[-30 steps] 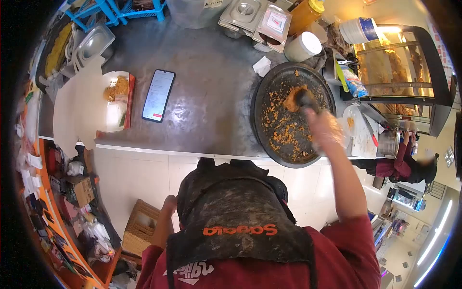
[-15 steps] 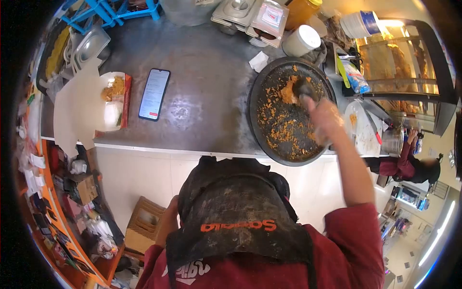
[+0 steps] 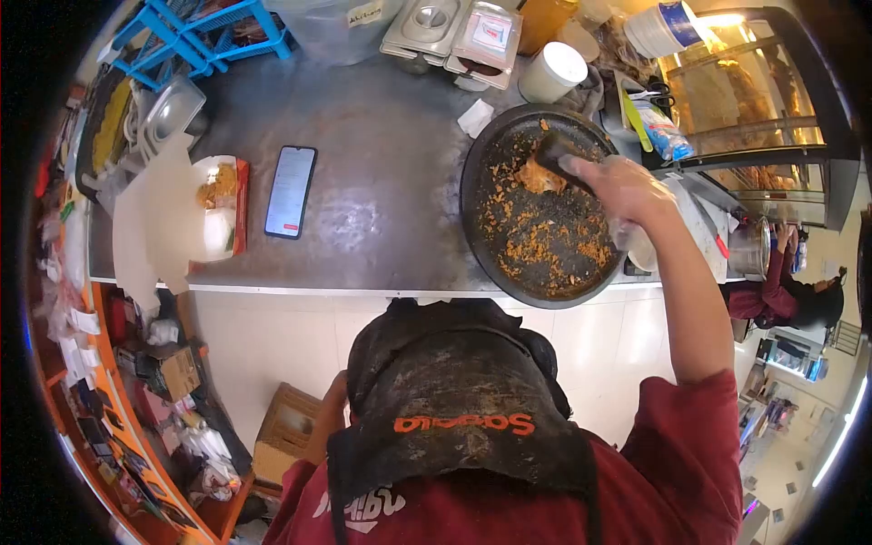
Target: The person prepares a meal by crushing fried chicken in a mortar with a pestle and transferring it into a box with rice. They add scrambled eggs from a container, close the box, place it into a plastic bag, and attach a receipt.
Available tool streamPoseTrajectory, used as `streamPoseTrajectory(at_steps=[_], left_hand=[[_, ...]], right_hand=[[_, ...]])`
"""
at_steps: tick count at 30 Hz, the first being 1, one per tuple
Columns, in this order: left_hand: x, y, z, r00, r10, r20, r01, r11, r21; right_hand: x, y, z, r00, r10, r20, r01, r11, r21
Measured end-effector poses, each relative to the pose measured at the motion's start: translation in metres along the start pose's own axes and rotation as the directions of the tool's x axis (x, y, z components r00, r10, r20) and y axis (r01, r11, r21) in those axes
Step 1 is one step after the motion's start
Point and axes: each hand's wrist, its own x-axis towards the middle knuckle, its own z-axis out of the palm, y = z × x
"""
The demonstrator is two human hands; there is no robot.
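My right hand (image 3: 627,189), in a loose clear plastic glove, is closed round a dark pestle (image 3: 556,154). Its blunt end is over a golden-brown fried piece (image 3: 538,178), probably chicken, in a wide, round, black stone mortar (image 3: 475,227). Whether pestle and piece touch is hard to tell. Orange-brown crumbs (image 3: 536,241) are scattered across the mortar. Of my left side only part of the forearm shows beside the black apron (image 3: 445,381); that hand is hidden.
A phone (image 3: 291,193) lies on the metal counter (image 3: 381,163), near an open paper box (image 3: 241,209) holding rice and crumbed food. White tub (image 3: 552,73), blue crates (image 3: 195,41) and a glass display cabinet (image 3: 745,109) stand around. Another person (image 3: 790,291) is at far right.
The pestle has tilted, its grip end now lower right, and my right hand has shifted slightly right. The camera view has shifted a little too.
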Motion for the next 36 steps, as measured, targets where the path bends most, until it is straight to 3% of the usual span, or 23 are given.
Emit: streamPoseTrajectory(at_steps=[2,3,5,6,8,11,14,17,19,23,25,26,27,28,30,33,36], left_hand=[[0.001,-0.003,0.001,1.0,-0.006,0.0,0.006,1.0,0.007],[0.001,-0.005,0.0,1.0,-0.012,-0.003,0.012,1.0,0.012],[0.0,-0.007,0.001,1.0,-0.026,-0.004,0.026,0.999,0.029],[0.0,-0.005,0.001,0.999,-0.033,-0.006,0.033,0.999,0.042],[-0.003,0.001,0.002,0.999,-0.048,-0.009,0.048,0.997,0.064],[-0.007,0.013,0.002,0.996,-0.082,-0.029,0.085,0.991,0.107],[-0.003,0.017,-0.002,0.994,-0.093,-0.048,0.099,0.987,0.129],[0.039,-0.016,-0.019,0.999,-0.028,-0.043,0.035,0.983,0.18],[0.027,0.001,-0.01,1.0,-0.027,-0.004,0.027,0.997,0.072],[0.001,0.038,0.006,0.996,0.047,0.073,-0.048,0.999,0.01],[0.001,0.032,0.007,0.993,0.047,0.105,-0.032,0.989,-0.142],[-0.001,0.025,0.005,0.992,0.046,0.115,-0.02,0.975,-0.221],[0.001,0.015,0.002,0.996,0.042,0.085,-0.028,0.987,-0.161],[0.003,0.006,0.001,0.997,0.043,0.059,-0.037,0.995,-0.093],[0.004,-0.005,0.001,0.999,0.029,0.02,-0.029,0.999,0.022],[-0.002,-0.016,0.002,1.0,-0.018,0.006,0.018,0.998,0.052],[-0.009,-0.011,0.002,0.999,-0.033,0.007,0.033,0.998,0.044]], right_hand=[[-0.025,-0.007,-0.002,0.985,0.132,-0.116,-0.113,0.982,0.153],[-0.039,-0.025,-0.001,0.946,0.296,-0.133,-0.238,0.912,0.335],[-0.029,-0.043,0.021,0.912,0.397,-0.101,-0.314,0.835,0.451],[-0.003,-0.042,0.062,0.935,0.344,-0.082,-0.287,0.873,0.394],[0.007,-0.032,0.076,0.959,0.268,-0.095,-0.221,0.913,0.343],[-0.028,-0.016,0.025,0.965,0.239,-0.106,-0.174,0.891,0.42],[-0.048,-0.022,0.003,0.953,0.297,-0.054,-0.221,0.807,0.548],[-0.028,-0.042,0.056,0.865,0.445,-0.232,-0.233,0.766,0.599],[0.008,-0.059,0.096,0.892,0.417,-0.172,-0.288,0.82,0.495],[-0.018,-0.027,0.016,0.993,0.101,0.062,-0.119,0.86,0.496],[-0.029,0.006,0.036,0.976,0.023,-0.219,0.072,0.908,0.414],[-0.026,0.015,0.05,0.959,0.07,-0.276,0.044,0.92,0.388],[-0.023,0.024,0.065,0.936,0.118,-0.331,0.013,0.93,0.367],[-0.015,0.029,0.084,0.91,0.273,-0.313,-0.143,0.914,0.38],[-0.016,-0.013,0.068,0.81,0.559,-0.176,-0.415,0.76,0.501],[0.011,0.015,0.071,0.899,0.409,-0.158,-0.322,0.86,0.396],[-0.013,0.038,0.02,0.911,0.409,0.053,-0.382,0.787,0.485]])
